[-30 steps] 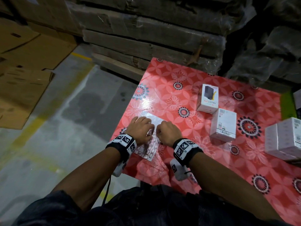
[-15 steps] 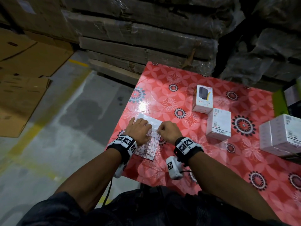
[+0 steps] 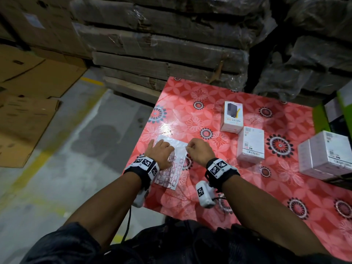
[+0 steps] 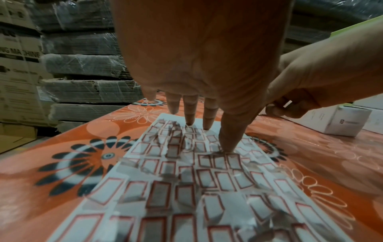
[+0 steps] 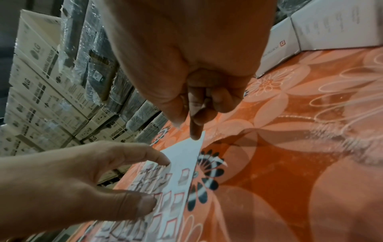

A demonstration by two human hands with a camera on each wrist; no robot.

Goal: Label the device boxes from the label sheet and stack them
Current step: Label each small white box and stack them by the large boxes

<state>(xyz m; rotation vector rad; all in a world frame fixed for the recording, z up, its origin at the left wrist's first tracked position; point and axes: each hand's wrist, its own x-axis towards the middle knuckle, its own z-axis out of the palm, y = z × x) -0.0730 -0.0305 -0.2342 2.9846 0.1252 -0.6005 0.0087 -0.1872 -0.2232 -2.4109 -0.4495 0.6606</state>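
Likely trouble as we see it: the small white label pinched in our right hand (image 3: pixel 198 151) could fold onto itself or tear, being thin and sticky, and the white sheet of red-bordered labels (image 3: pixel 172 171) may lift if pressure eases. Our left hand (image 3: pixel 162 153) lies with fingers straight and spread, fingertips (image 4: pixel 227 148) pressing the sheet onto the red floral tablecloth (image 3: pixel 257 187). White device boxes (image 3: pixel 250 143) wait unstacked to the right.
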